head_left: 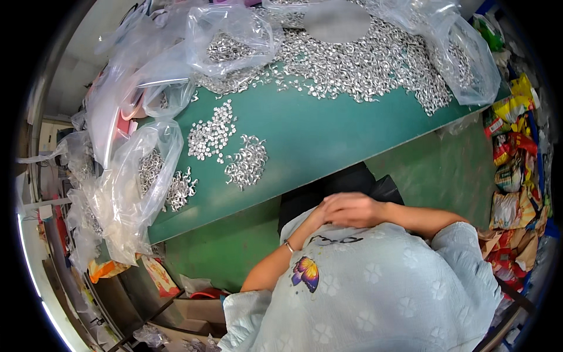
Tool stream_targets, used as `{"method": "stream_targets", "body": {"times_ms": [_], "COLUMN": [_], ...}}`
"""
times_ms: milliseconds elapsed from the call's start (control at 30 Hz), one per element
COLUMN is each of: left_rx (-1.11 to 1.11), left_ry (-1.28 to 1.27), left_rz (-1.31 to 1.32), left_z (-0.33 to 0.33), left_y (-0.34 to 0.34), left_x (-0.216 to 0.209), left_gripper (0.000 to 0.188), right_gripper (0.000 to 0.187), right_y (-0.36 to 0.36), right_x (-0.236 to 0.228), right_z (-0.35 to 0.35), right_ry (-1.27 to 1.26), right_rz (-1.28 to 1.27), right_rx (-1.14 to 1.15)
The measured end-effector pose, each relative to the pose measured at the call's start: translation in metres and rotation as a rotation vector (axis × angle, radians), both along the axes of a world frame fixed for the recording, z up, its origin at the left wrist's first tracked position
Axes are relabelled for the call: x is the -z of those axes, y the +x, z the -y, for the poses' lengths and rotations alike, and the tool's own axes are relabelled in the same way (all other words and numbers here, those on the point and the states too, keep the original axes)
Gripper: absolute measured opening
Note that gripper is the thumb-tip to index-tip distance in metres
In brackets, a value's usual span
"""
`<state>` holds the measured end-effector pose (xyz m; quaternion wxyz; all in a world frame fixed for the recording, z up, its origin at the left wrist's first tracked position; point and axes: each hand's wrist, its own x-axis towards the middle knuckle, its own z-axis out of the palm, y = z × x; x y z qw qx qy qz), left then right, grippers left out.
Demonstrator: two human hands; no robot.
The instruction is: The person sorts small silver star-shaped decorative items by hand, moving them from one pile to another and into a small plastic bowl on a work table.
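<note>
My right hand (355,209) rests over my left hand (318,216) in front of my body, just off the table's near edge. Its fingers are curled round the left hand, whose own fingers are hidden underneath. Both hands are away from the metal parts. Nearest to them on the green table (316,141) lies a small heap of curved silvery metal pieces (247,162). Beside it, a second group of small silvery pieces (211,132) is spread out. A large pile of similar metal parts (363,64) covers the far side.
Clear plastic bags holding metal parts stand at the far left (229,35), near left (138,188) and far right (469,64) of the table. A round grey patch (336,21) covers part of the far pile. Colourful packets (513,152) line the right side. A cardboard box (190,314) sits below left.
</note>
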<state>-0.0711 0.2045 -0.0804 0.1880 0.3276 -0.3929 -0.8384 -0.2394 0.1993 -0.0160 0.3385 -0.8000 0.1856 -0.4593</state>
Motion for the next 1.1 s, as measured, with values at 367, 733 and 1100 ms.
{"method": "stream_targets", "body": {"times_ms": [367, 733, 1100], "left_rx": [0.029, -0.058, -0.483], "left_ry": [0.443, 0.277, 0.772], "left_rz": [-0.188, 0.033, -0.198], "left_z": [0.005, 0.022, 0.027], "left_y": [-0.008, -0.021, 0.013], "left_x": [-0.027, -0.021, -0.084], "left_gripper": [0.026, 0.025, 0.012], "right_gripper": [0.052, 0.036, 0.047], "right_y": [-0.017, -0.030, -0.034], "right_x": [0.010, 0.053, 0.010], "right_z": [-0.036, -0.024, -0.020], "right_ry": [1.646, 1.819, 1.788], "right_rz": [0.429, 0.534, 0.490], "right_rx": [0.178, 0.155, 0.021]}}
